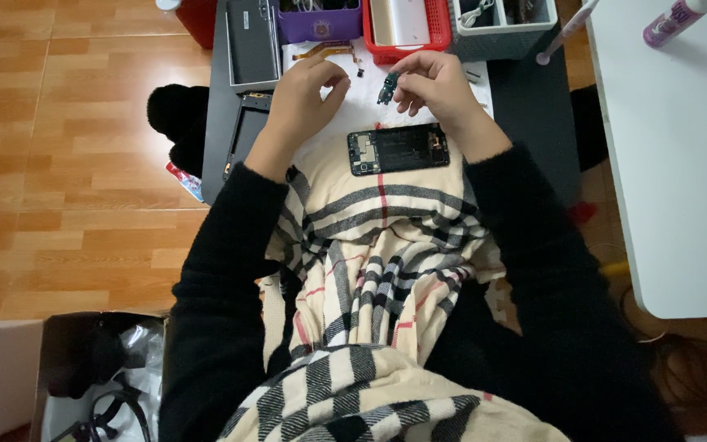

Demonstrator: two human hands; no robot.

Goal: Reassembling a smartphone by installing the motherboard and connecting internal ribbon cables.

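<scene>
Right hand (439, 82) fingers pinched on small dark circuit part (387, 87), held above white mat (370, 102) near desk (533, 123) far edge. Left hand (308, 90) curled closed, holding nothing visible, just beside. Opened phone (398, 149) at near edge, on plaid scarf (370, 245).

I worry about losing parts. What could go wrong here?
1. The opened phone lies partly on the scarf, near the desk edge; it might slide off.
2. The right hand pinches a small board in the air; it may drop.
3. Tiny loose parts on the white sheet could scatter if the left hand brushes them.
</scene>
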